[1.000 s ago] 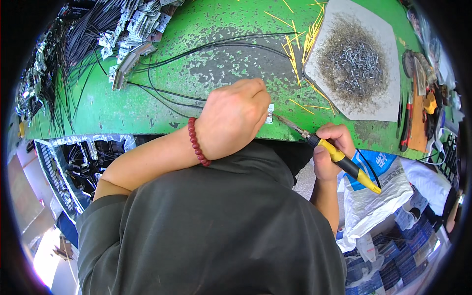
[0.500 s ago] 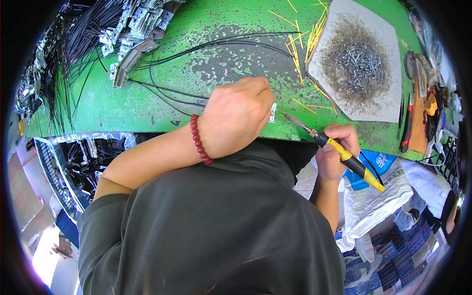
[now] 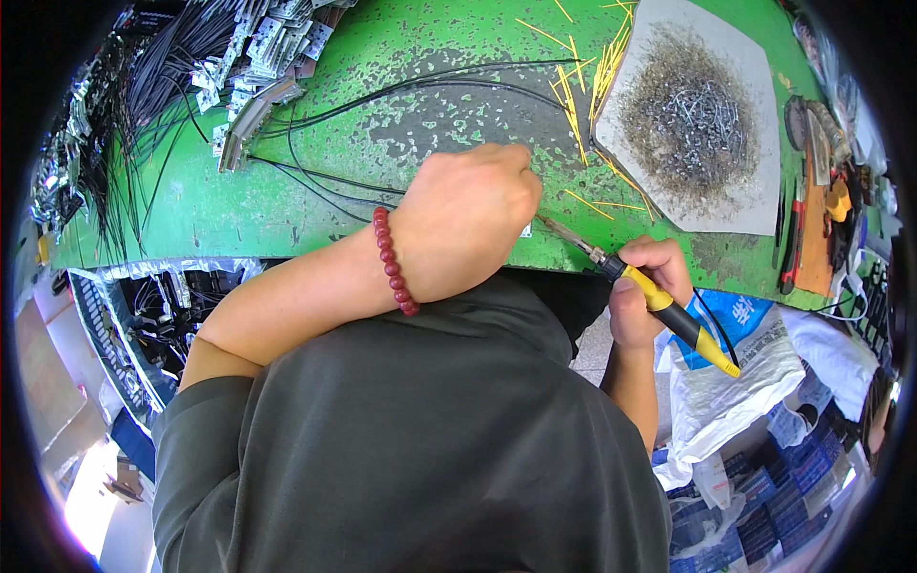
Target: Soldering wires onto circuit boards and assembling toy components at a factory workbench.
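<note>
My right hand point(image 3: 642, 310) is wrapped round a yellow-and-black soldering iron point(image 3: 684, 325), whose tip points up and left, close to my left hand's fingers. My left hand point(image 3: 468, 215) is curled on the green bench with its back toward me, so its fingertips and whatever they grip are hidden. A sliver of a small white plate point(image 3: 526, 231) shows beside it, between the knuckles and the iron's tip. Thin black wires point(image 3: 344, 181) run from a metal holder point(image 3: 250, 124) toward this hand.
A pale board point(image 3: 621, 124) bearing a dark heap of metal bits point(image 3: 702, 124) lies at right. Yellow sticks point(image 3: 573, 115) are scattered beside it. Bundled black cables point(image 3: 177, 57) with metal plates point(image 3: 277, 43) fill the far left. Tools, including red-handled pliers point(image 3: 792, 244), lie far right.
My left hand has shifted slightly right, covering most of the small white plate. The soldering iron has moved a little left and up with my right hand.
</note>
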The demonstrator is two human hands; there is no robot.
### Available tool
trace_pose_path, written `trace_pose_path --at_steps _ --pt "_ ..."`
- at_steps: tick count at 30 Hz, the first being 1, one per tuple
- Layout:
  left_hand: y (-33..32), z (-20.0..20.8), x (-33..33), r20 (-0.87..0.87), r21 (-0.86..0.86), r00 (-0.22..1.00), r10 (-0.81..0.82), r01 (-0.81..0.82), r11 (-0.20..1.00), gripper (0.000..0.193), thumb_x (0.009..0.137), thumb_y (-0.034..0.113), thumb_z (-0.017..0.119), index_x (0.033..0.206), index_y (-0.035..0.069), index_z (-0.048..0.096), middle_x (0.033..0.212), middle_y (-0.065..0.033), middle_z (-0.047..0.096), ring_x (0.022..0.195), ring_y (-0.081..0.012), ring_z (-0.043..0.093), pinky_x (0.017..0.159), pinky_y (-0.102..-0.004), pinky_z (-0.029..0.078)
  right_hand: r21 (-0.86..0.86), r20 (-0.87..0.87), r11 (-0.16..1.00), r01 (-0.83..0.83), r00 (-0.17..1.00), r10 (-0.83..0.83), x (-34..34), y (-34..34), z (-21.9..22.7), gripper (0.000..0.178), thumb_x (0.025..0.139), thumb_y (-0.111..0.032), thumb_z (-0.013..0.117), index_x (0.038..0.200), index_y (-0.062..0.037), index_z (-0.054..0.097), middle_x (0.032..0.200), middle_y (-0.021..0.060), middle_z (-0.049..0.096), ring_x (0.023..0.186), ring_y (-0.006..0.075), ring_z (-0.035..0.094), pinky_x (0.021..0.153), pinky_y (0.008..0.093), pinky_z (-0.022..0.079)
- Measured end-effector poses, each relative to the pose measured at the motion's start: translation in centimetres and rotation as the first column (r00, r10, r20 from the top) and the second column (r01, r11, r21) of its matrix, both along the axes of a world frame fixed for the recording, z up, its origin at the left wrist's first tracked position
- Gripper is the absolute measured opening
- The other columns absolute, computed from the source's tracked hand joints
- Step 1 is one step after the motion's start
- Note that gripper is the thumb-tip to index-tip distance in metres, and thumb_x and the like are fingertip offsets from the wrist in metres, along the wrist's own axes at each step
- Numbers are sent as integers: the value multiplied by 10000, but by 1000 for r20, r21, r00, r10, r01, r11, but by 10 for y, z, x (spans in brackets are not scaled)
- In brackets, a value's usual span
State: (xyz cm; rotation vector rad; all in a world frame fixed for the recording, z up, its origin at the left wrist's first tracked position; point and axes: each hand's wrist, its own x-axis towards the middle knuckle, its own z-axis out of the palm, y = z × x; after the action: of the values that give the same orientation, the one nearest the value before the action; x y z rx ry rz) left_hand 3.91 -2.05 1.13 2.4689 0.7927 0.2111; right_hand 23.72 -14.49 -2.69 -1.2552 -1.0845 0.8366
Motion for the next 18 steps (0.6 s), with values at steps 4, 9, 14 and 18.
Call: trace_pose_path --at_steps 4,9,14,18 --pt "2 1 2 -24 2 1000 -13 13 1000 99 802 97 609 787 16 554 845 -112 551 812 -307 596 656 -407 497 10 15 1000 2 1000 -3 1 0 0 256 755 -201 713 839 -15 558 710 23 551 575 72 434 519 225 325" --pt "4 6 3 -65 1 997 -44 44 999 95 798 102 606 781 20 562 840 -108 552 812 -301 600 651 -406 500 -17 8 1000 -12 1000 12 1 0 1 219 740 -157 691 837 -12 560 714 28 557 578 75 441 521 224 332" --pt "5 6 5 -80 15 995 -56 57 998 90 797 102 608 782 22 568 839 -106 554 814 -299 601 650 -405 501 -32 15 999 -20 1000 20 1 -1 2 189 720 -113 664 836 -7 560 718 30 559 583 76 448 527 223 342" --pt "5 6 5 -88 16 995 -54 55 998 88 799 102 608 790 21 574 847 -107 559 821 -298 603 652 -404 502 -23 21 999 -25 999 26 1 0 0 220 741 -157 693 832 -5 561 715 35 558 582 82 451 518 226 333"
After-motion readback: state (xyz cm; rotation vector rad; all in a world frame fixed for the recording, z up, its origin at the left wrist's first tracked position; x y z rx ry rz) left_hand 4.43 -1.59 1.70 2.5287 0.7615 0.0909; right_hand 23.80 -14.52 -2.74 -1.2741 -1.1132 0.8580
